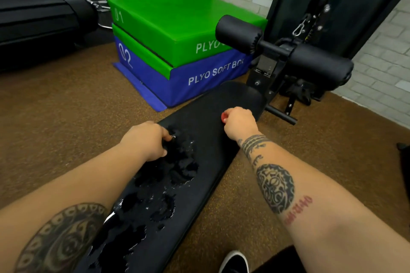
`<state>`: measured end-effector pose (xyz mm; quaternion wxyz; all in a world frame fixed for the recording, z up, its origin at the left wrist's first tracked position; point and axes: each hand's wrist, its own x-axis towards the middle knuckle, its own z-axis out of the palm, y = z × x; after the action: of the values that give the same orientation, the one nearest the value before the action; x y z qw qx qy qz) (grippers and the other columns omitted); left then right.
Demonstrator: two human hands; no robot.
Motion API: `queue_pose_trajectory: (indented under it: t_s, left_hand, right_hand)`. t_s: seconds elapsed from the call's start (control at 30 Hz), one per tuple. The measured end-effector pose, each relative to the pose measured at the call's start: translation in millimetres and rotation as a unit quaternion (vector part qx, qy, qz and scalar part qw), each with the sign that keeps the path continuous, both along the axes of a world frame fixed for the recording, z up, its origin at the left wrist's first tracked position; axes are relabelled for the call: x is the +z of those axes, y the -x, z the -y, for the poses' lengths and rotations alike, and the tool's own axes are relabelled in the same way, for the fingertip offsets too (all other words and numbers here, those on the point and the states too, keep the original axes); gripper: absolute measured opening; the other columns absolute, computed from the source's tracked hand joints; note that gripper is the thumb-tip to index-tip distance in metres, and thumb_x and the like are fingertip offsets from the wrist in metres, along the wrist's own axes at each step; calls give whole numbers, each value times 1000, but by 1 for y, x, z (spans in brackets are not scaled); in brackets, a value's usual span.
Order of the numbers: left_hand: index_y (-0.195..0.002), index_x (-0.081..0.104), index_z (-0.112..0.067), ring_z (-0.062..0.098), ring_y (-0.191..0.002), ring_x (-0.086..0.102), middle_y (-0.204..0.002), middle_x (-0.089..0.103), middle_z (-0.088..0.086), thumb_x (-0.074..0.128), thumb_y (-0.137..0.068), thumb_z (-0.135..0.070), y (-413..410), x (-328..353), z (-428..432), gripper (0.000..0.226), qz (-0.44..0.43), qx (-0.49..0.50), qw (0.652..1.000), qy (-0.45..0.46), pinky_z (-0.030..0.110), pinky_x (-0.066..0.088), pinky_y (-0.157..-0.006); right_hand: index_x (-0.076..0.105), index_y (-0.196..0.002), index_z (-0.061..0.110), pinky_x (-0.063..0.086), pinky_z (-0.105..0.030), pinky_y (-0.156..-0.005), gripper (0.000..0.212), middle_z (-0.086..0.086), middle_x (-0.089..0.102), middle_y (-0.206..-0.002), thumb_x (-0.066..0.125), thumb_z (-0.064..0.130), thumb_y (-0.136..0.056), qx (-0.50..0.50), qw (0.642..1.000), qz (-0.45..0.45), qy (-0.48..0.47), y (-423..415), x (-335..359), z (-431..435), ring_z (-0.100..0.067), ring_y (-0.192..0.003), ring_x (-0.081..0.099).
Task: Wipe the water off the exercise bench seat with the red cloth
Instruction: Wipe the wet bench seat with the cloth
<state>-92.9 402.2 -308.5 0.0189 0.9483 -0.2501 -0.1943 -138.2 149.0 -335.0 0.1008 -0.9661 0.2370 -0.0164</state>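
Red cloth (pixel 224 117) was balled tight in the right hand (pixel 238 123), over the dry far end of the bench (pixel 221 99). Water (pixel 177 166) lay pooled across the near half. Left hand (pixel 148 139) was curled at the bench's left edge; grip unclear. Wiping judged barely begun, if at all.

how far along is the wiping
Done: nothing looks wiped; puddles cover the near half of the bench. In hand: the right hand grips the bunched cloth over the dry far end; the left hand rests at the bench edge beside the puddles. Left: all the wiping.
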Motion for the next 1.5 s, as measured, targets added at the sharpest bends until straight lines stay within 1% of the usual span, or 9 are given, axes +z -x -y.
queue_pose_trajectory:
  t_s: [0.27,0.57,0.77,0.87,0.97,1.13,1.23,1.43,1.5]
  left_hand:
    - [-137,53,-42,29,-125,53,-141,47,6,72,-85,-37,1,-1,1,55,11,-8,1000,0,37,47,-98]
    - [-137,52,-45,30,-122,55,-139,46,8,70,-85,-41,3,-3,-6,55,12,-14,1000,9,41,48,-99]
    - [-143,47,-42,29,-130,50,-146,46,7,60,-93,-37,5,-2,-14,52,7,-33,999,26,37,43,-105]
    - [-144,46,-39,26,-131,50,-146,52,3,54,-96,-31,-1,4,-24,50,-22,-18,998,59,34,42,-104]
    - [-142,49,-38,26,-124,56,-141,57,3,55,-93,-34,-9,6,-47,49,-18,20,996,90,34,46,-101]
    - [-133,59,-36,22,-119,61,-127,67,-2,54,-93,-32,-7,3,-92,41,-6,81,987,141,31,48,-99]
    - [-126,64,-39,21,-117,63,-123,70,-3,56,-91,-35,-6,-5,-116,36,9,105,984,142,29,48,-98]
    - [-123,64,-45,18,-117,63,-121,70,-8,59,-92,-40,-2,-19,-136,32,3,120,983,141,25,47,-95]
    - [-124,64,-44,16,-114,64,-119,71,-9,61,-91,-40,-3,-25,-136,33,-1,122,981,152,25,48,-95]
  right_hand:
    - [75,-103,35,52,-34,-97,29,14,70,-110,61,14,-89,132,988,5,-82,54,-3,-23,-16,-105,63]
    - [78,-99,29,46,-20,-93,29,17,72,-100,66,7,-86,197,967,23,-161,127,0,-59,1,-90,65]
    - [75,-101,29,48,-25,-36,25,11,68,-74,56,14,-96,1,959,53,-277,130,25,-58,-9,-55,61]
    - [74,-107,31,60,-31,-63,26,12,72,-103,56,16,-96,-26,975,90,-200,126,8,-70,-9,-82,68]
    - [74,-110,33,53,-35,-89,28,8,65,-110,56,21,-93,13,995,35,-89,134,-4,-93,-22,-103,63]
    - [77,-87,28,57,-24,-60,21,3,75,-81,57,21,-88,37,976,-111,-183,124,37,-113,-13,-71,69]
    - [74,-86,28,40,-8,-47,16,7,70,-75,61,23,-92,12,972,-21,-233,97,52,-111,1,-58,57]
    - [69,-114,26,53,-15,-58,21,6,68,-92,57,24,-97,-77,956,122,-255,28,47,-90,-8,-71,64]
    - [68,-120,22,57,-28,-82,26,-2,70,-111,57,24,-97,-76,963,119,-229,10,42,-83,-19,-95,68]
